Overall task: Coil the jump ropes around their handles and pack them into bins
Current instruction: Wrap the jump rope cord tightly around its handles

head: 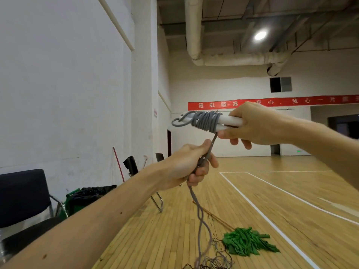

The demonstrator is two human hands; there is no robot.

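Right hand grips handles, left hand grips rope (doubled); slack tension risks coils slipping off.

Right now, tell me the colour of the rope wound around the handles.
Grey rope, coiled over white handles; clearest in the head view.

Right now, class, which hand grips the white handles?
The right hand grips the white handles; the left hand only holds the loose grey rope below.
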